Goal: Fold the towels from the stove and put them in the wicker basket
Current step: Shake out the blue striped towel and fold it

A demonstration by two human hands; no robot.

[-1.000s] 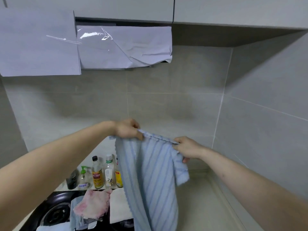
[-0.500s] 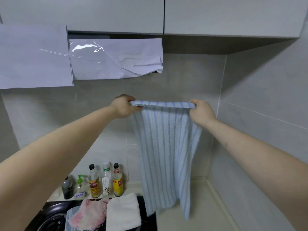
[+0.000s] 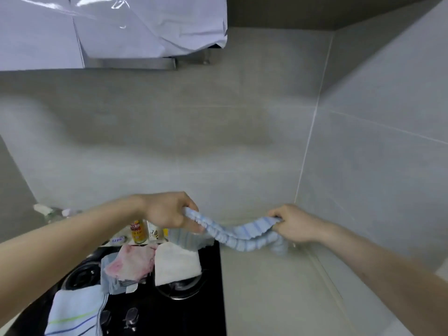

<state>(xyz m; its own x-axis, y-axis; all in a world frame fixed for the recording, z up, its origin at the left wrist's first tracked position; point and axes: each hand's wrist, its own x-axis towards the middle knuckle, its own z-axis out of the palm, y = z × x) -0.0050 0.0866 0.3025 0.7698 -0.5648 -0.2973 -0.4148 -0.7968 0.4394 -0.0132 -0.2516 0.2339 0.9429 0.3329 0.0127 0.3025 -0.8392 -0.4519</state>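
I pinch one end of the pale blue striped cotton towel (image 3: 238, 235) in my left hand (image 3: 167, 210), fingers curled shut around the bunched edge, and my right hand (image 3: 292, 224) is closed on the other end, so the cloth sags between them in a loose, blurred swag above the back of the grey stone counter (image 3: 278, 294). Part of it droops down by my left hand toward the rear edge of the black glass stove (image 3: 184, 316).

There is only the head view, and it shows the job as barely started. This striped towel is not yet folded; it hangs crumpled rather than flat, so I judge I am about to lay it on the counter or double it over in the air.

Four more cloths wait on the stove: a pink-blotched white rag (image 3: 132, 263) on top of a grey-blue cloth (image 3: 110, 284), a plain white terry towel (image 3: 175, 265) draped over the right burner, and a white towel with green and blue stripes (image 3: 75, 314) at the near left corner. None looks neatly folded.

The wicker basket is not in sight, so I cannot say whether anything is in it. Sauce bottles (image 3: 137, 230) stand behind the stove against the tiled wall (image 3: 218, 146).
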